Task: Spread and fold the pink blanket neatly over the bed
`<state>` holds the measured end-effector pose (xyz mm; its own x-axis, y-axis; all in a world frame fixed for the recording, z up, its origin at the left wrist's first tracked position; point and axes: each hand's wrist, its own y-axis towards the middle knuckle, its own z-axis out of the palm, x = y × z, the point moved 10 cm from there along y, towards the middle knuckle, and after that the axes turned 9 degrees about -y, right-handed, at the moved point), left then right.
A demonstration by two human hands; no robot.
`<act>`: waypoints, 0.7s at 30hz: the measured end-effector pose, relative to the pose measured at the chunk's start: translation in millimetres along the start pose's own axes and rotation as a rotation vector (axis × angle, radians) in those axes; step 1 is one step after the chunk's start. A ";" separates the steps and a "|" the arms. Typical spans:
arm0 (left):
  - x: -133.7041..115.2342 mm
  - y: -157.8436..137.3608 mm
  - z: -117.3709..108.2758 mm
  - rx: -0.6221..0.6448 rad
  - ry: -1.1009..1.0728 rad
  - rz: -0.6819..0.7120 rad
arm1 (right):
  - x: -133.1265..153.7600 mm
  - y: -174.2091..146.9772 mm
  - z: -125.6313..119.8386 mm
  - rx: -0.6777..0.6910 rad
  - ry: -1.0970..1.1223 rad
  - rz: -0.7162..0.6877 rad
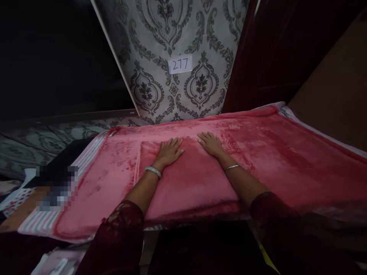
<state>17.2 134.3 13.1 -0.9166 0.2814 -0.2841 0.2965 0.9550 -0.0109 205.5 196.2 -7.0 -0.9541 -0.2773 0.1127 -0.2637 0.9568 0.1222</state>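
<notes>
A pink plush blanket [183,187] lies folded into a thick rectangle in front of me. My left hand [169,152] rests flat on its far left part, fingers spread. Near the far right corner, my right hand [210,144] also lies flat with its fingers stretched out. Neither hand grips anything. Beneath the folded blanket spreads a larger pink plush cover [286,152], bordered in red. A striped cloth [88,152] shows under its left edge.
Behind stands a patterned wall [172,38] with a paper label [180,64] reading 277. A large black screen [57,57] is at the left, and a dark red panel [272,49] at the right. Dotted cloth [18,200] lies at the lower left.
</notes>
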 end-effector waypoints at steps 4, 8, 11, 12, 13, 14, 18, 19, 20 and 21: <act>-3.7 0.5 -6.0 -0.021 -0.003 0.021 | 1.6 1.1 0.5 0.022 0.004 -0.009; -35.7 1.1 -3.7 0.026 0.010 0.211 | 3.1 -0.8 -1.3 0.033 -0.011 -0.004; -72.2 -12.7 7.9 0.104 0.010 0.379 | 4.6 -1.7 -3.2 0.025 -0.029 -0.010; -84.1 -22.1 13.0 0.134 -0.001 0.419 | 4.6 -1.6 -3.1 0.024 -0.031 -0.011; -96.5 -34.6 18.3 0.165 -0.017 0.459 | 4.3 -1.4 -2.7 0.024 -0.029 -0.011; -109.7 -50.4 24.0 0.196 -0.034 0.508 | 3.9 -1.1 -2.2 0.024 -0.023 -0.011; -166.0 -135.7 38.3 0.262 -0.087 0.800 | 2.2 0.1 -0.6 0.002 0.008 -0.015; -178.6 -156.8 39.1 0.278 -0.108 0.886 | 2.0 0.2 -0.5 -0.002 0.010 -0.016; -188.3 -172.8 38.0 0.289 -0.130 0.952 | 1.8 0.2 -0.8 -0.003 0.010 -0.016; -195.0 -182.6 35.5 0.301 -0.150 0.995 | 2.0 0.3 -1.4 0.000 0.008 -0.017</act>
<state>151.3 -98.3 36.5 -0.1867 0.8922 -0.4113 0.9711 0.2308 0.0600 203.7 195.8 -5.3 -0.9485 -0.2938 0.1183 -0.2795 0.9521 0.1238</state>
